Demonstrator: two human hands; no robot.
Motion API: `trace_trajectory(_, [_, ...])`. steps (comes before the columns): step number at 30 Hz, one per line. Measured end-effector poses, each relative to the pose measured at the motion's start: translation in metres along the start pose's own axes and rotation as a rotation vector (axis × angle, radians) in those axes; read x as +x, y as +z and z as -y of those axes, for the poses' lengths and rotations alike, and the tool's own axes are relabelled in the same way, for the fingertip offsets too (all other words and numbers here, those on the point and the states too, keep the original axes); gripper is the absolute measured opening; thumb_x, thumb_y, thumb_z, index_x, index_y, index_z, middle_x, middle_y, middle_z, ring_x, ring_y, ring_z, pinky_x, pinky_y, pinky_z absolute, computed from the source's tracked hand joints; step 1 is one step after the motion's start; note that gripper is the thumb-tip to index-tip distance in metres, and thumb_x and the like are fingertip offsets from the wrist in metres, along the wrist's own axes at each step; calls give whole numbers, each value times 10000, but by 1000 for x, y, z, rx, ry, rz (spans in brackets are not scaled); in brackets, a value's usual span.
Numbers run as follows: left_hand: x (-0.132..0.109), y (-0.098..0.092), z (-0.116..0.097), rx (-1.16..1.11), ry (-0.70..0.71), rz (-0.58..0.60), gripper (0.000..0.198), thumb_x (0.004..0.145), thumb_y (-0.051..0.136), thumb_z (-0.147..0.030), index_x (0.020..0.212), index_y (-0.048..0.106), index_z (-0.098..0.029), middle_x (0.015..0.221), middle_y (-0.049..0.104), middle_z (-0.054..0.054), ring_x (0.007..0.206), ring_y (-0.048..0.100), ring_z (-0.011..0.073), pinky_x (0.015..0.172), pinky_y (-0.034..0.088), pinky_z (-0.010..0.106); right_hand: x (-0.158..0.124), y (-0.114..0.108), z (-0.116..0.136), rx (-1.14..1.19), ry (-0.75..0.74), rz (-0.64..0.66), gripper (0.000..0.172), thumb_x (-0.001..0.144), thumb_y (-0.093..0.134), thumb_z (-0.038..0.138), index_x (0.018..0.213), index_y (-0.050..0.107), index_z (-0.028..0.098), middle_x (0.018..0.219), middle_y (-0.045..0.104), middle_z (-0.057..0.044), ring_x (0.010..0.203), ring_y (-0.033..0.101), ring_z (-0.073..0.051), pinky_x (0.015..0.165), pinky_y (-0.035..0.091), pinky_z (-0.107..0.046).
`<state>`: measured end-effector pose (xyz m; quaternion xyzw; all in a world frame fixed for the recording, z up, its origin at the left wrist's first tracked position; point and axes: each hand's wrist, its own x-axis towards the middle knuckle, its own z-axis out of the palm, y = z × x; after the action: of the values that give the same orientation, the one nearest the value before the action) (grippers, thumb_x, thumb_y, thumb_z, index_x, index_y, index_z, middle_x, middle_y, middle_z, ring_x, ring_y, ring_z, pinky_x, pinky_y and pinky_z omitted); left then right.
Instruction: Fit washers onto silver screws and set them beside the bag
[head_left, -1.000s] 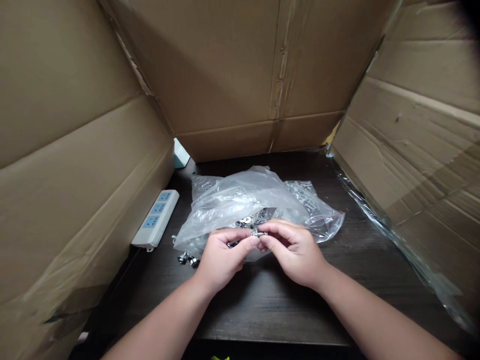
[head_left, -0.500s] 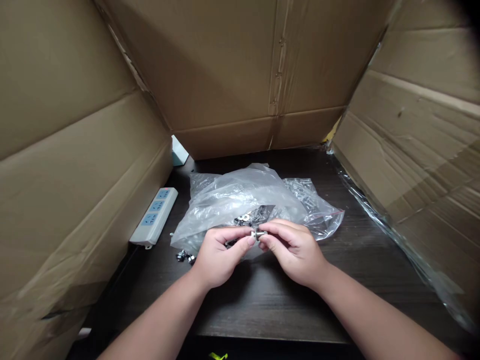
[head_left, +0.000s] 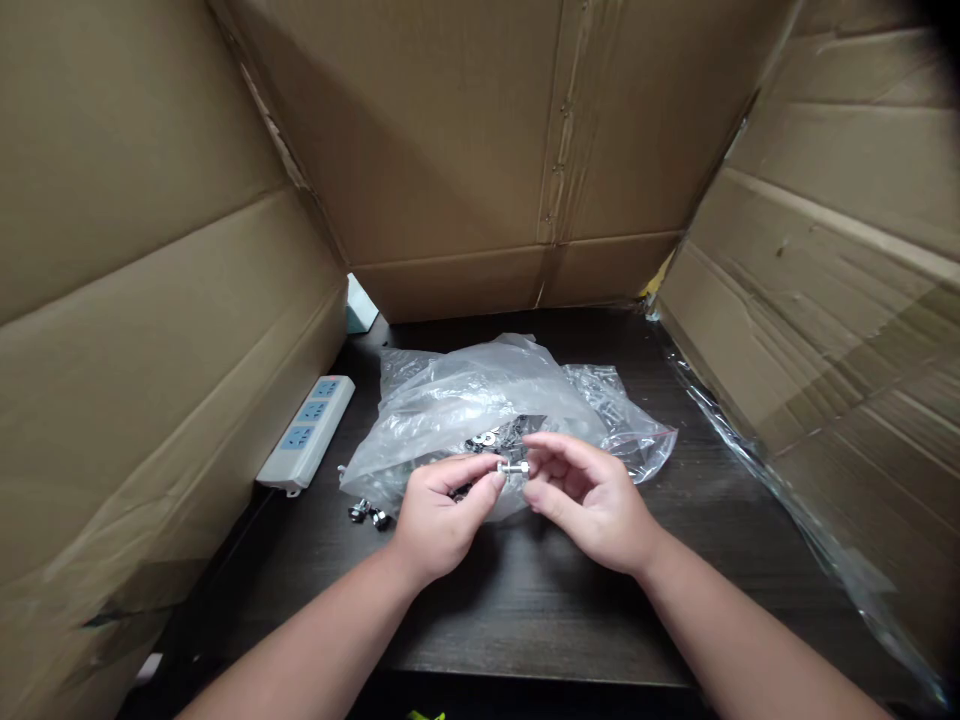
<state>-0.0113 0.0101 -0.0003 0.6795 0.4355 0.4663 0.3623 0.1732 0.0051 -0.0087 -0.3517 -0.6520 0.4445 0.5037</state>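
Note:
My left hand [head_left: 442,515] pinches one end of a small shiny metal bolt [head_left: 513,469] between thumb and forefinger. A hex nut [head_left: 524,468] shows at the bolt's right end. My right hand [head_left: 592,500] is open beside it, thumb and forefinger spread above and below the nut; whether another finger touches it is hard to tell. Behind both hands lies a cloudy plastic bag [head_left: 480,385]. Dark and silvery small hardware [head_left: 487,440], with washers among it, shows at the bag's mouth.
Two loose bolts with dark washers [head_left: 369,514] lie left of my left hand. A white power strip [head_left: 307,433] rests along the left cardboard wall. Another clear bag of metal pieces [head_left: 615,405] is at the right. Cardboard walls [head_left: 450,130] enclose the dark tabletop [head_left: 720,530] on three sides.
My right fingers have come off the bolt and spread apart. The nut now shows at the bolt's right end. My left hand keeps its pinch. The view has shifted slightly.

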Motion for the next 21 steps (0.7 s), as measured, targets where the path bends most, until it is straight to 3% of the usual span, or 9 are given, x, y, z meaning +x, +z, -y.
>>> trace_trajectory(3, [-1, -1, -1, -69, -64, 0, 184, 816, 610, -273, 873, 747, -165, 764, 729, 63, 703, 676, 191, 535, 521, 249, 1, 1, 3, -17, -92, -19, 249, 802, 657, 190, 1050, 636, 208, 906, 614, -58, 775, 618, -161, 670, 546, -291])
trace_trajectory(9, [-1, -2, -6, -4, -5, -9, 163, 795, 622, -231, 868, 748, -158, 771, 728, 71, 679, 674, 187, 551, 531, 256, 6, 4, 8, -156, -99, 1, 80, 863, 585, 205, 842, 656, 176, 728, 608, -38, 610, 580, -137, 556, 497, -268])
trace_trajectory(13, [-1, 0, -6, 67, 92, -1, 147, 780, 630, -192, 854, 750, -153, 730, 725, 61, 650, 666, 170, 609, 540, 259, 5, 2, 7, -264, -79, 54, 355, 936, 464, 253, 613, 580, 163, 553, 560, -18, 559, 543, -128, 590, 475, -277])
trace_trajectory(15, [-1, 1, -5, 61, 89, -3, 142, 777, 634, -191, 847, 751, -152, 735, 727, 60, 644, 664, 167, 611, 540, 258, 4, 1, 4, -254, -53, 56, 314, 940, 461, 277, 695, 618, 158, 587, 577, -21, 573, 556, -128, 598, 489, -274])
trace_trajectory(17, [-2, 2, -5, 21, 42, -12, 149, 783, 630, -205, 854, 749, -151, 751, 730, 64, 636, 662, 167, 587, 537, 258, 2, 0, 2, -177, -30, 30, 158, 890, 558, 294, 909, 644, 163, 734, 620, -39, 648, 597, -139, 612, 522, -269])
trace_trajectory(19, [-3, 3, -4, -23, -12, -20, 160, 788, 627, -226, 864, 747, -152, 771, 731, 70, 645, 664, 174, 552, 532, 255, 0, 1, 1, -61, -24, 2, 286, 827, 647, 275, 1096, 597, 190, 912, 629, -64, 756, 630, -156, 650, 557, -274])
trace_trajectory(21, [-4, 4, -5, -53, -55, -15, 169, 793, 628, -248, 867, 745, -152, 784, 731, 75, 682, 672, 191, 541, 533, 256, 0, 3, 1, 3, -59, -9, 337, 806, 666, 231, 1132, 585, 211, 980, 621, -71, 812, 638, -166, 685, 574, -287])
